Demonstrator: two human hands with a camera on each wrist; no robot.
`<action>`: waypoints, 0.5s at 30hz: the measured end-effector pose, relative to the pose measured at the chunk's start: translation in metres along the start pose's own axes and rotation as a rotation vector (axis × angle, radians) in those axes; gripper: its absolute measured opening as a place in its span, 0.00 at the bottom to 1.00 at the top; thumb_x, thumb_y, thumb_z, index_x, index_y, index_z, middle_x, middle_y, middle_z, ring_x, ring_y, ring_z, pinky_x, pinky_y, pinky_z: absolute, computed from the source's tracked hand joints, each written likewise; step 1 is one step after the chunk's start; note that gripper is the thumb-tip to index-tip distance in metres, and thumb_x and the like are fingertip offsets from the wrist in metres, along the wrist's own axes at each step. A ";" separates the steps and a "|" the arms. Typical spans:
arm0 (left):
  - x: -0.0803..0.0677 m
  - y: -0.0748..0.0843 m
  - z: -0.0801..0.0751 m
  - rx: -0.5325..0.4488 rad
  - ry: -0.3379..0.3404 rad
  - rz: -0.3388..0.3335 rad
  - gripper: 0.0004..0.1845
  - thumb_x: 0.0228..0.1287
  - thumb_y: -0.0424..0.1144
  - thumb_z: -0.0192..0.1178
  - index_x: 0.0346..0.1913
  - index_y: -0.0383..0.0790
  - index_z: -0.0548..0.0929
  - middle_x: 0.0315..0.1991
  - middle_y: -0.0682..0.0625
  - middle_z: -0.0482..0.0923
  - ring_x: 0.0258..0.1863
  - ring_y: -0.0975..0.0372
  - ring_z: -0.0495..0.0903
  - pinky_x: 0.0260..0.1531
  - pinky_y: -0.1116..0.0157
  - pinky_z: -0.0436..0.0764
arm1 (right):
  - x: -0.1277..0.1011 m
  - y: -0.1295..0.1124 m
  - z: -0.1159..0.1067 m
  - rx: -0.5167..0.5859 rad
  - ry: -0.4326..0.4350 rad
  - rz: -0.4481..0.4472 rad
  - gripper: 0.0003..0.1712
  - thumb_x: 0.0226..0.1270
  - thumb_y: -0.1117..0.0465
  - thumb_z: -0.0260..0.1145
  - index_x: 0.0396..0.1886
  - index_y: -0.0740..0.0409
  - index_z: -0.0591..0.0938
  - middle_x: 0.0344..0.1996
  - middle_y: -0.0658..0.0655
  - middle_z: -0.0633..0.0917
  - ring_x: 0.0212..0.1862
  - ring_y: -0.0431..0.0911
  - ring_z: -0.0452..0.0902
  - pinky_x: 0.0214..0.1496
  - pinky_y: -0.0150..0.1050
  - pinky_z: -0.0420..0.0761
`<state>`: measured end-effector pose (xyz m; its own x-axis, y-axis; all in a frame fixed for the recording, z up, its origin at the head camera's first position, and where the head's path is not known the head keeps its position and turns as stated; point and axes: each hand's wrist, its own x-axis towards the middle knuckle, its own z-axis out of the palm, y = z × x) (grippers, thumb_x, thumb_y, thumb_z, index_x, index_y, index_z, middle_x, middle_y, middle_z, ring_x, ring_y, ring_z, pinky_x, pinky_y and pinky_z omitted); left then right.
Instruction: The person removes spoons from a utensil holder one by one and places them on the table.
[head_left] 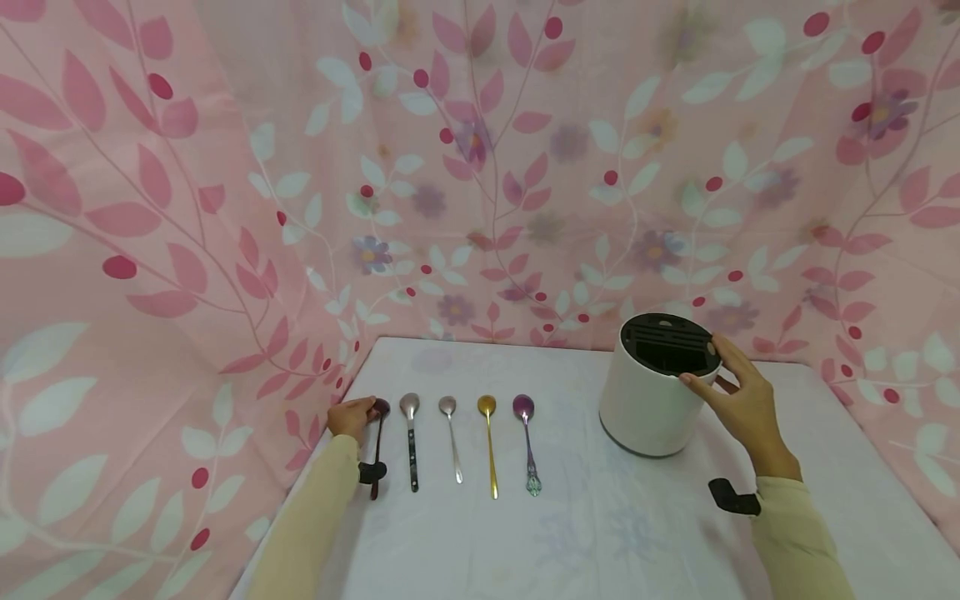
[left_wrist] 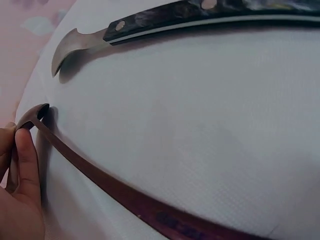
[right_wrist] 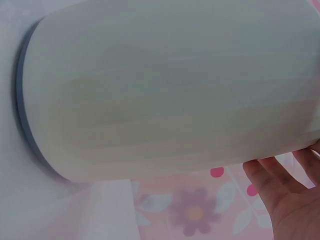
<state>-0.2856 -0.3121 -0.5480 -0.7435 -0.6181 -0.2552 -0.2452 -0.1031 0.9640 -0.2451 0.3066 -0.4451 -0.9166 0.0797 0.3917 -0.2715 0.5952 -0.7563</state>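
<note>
At the left end of a row of spoons, my left hand [head_left: 351, 417] pinches the bowl of a dark brown spoon [head_left: 379, 433]. In the left wrist view, thumb and finger meet at the edge of that spoon's bowl [left_wrist: 34, 115], and its long handle runs toward the lower right. My right hand [head_left: 742, 408] holds a white round utensil holder [head_left: 648, 408] with a black slotted top, thumb at the near rim and fingers along the right side. The right wrist view shows fingertips against the holder's white wall [right_wrist: 165, 100]; the thumb is out of sight there.
Right of the brown spoon lie a black-handled spoon [head_left: 412, 442], a small silver spoon [head_left: 452, 442], a gold spoon [head_left: 490, 442] and a purple spoon [head_left: 528, 442] with a clear ornate handle end. A white cloth [head_left: 570, 550] covers the table. Floral pink curtains [head_left: 495, 167] surround it.
</note>
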 end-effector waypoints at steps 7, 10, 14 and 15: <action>-0.004 -0.006 -0.002 0.290 0.074 0.215 0.12 0.64 0.35 0.65 0.44 0.28 0.87 0.32 0.39 0.85 0.29 0.56 0.81 0.32 0.70 0.79 | 0.000 -0.002 0.000 0.002 -0.003 0.003 0.48 0.61 0.48 0.72 0.75 0.29 0.55 0.75 0.44 0.58 0.73 0.50 0.57 0.57 0.21 0.68; -0.002 -0.010 -0.004 0.439 0.144 0.363 0.10 0.62 0.34 0.67 0.36 0.27 0.88 0.22 0.40 0.83 0.30 0.49 0.81 0.39 0.59 0.77 | 0.000 -0.002 0.000 0.000 -0.004 0.000 0.47 0.62 0.48 0.72 0.75 0.29 0.55 0.74 0.42 0.58 0.73 0.51 0.57 0.57 0.20 0.67; 0.001 -0.014 -0.009 0.506 0.171 0.464 0.09 0.61 0.32 0.66 0.31 0.27 0.88 0.16 0.42 0.80 0.28 0.47 0.79 0.42 0.53 0.75 | 0.000 0.000 0.000 -0.007 -0.001 -0.004 0.48 0.62 0.49 0.72 0.75 0.30 0.55 0.75 0.43 0.58 0.73 0.50 0.57 0.58 0.21 0.67; 0.001 -0.014 -0.011 0.506 0.167 0.473 0.09 0.61 0.32 0.66 0.31 0.26 0.88 0.15 0.43 0.79 0.27 0.48 0.79 0.40 0.54 0.75 | 0.000 0.000 0.000 -0.013 -0.001 -0.005 0.48 0.62 0.49 0.72 0.76 0.30 0.54 0.75 0.43 0.58 0.73 0.50 0.56 0.58 0.21 0.67</action>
<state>-0.2762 -0.3194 -0.5605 -0.7463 -0.6224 0.2360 -0.2088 0.5555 0.8049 -0.2450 0.3064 -0.4449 -0.9157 0.0757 0.3946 -0.2720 0.6061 -0.7475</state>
